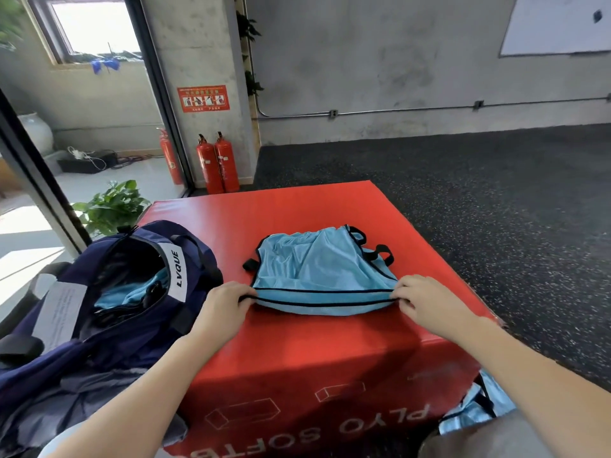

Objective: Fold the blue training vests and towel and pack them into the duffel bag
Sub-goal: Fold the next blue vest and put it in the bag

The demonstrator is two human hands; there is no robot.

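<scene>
Person standing at a red foam plyo box (330,206), both bare arms reaching over its top. A light blue training vest (317,262) with black trim lies on the box top, partly folded, black straps poking out at its left and right sides. Left hand (224,305) pinches the vest's near-left corner, fingers curled onto the black-edged hem; right hand (426,299) pinches the near-right corner the same way, so the near hem runs between the two hands. Front face of the box carries white lettering, upside down from here: "PLYO" and below it "SOFTB", the rest cut off, plus outlined box diagrams. To the left, touching the box's edge, a navy duffel bag (99,325) sits unzipped; white tag on its rim reads "LVQUE". Light blue fabric (132,290) with black trim shows inside the opening. A white printed sheet (59,312) lies on the bag's near-left side, text too small to read. Another blue vest (476,408) hangs low at the box's right front corner. Behind: two red fire extinguishers (218,163) against a concrete pillar, a third (170,155) beyond the glass; red safety sign (203,98) above, writing unreadable. Potted plant (112,206) behind the bag.
</scene>
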